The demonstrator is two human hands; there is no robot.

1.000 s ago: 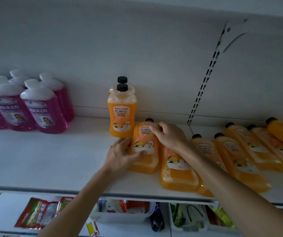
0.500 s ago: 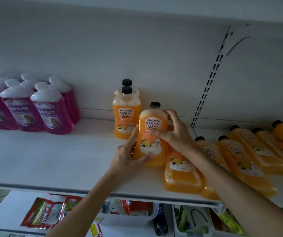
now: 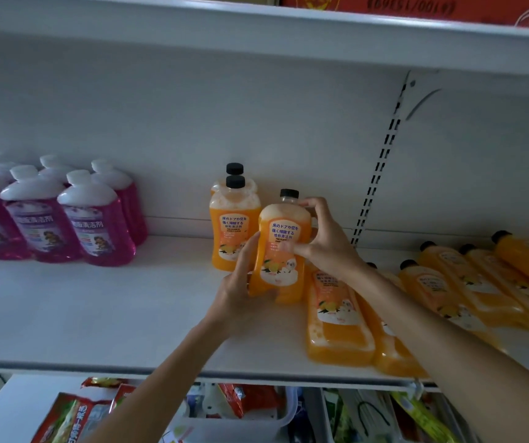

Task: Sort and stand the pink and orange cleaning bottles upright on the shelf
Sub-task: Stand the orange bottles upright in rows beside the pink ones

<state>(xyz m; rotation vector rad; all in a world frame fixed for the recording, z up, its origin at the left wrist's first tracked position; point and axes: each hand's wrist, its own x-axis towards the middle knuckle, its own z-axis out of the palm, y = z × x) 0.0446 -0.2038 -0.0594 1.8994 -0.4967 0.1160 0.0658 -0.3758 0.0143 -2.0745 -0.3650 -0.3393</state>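
The left hand curled round the base of an orange bottle, the right hand gripped its shoulder, near upright on the shelf. Foam topped its contents. The pink bottles were cut off at left.

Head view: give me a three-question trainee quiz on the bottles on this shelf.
1. True or false: the left hand and the right hand both grip one orange bottle.
2. The pink bottles stand: A) left of the orange ones, B) right of them, C) on the shelf below.
3. Fill in: the orange bottles right of the held one lie ____ on the shelf.
Key: 1 true; 2 A; 3 flat.
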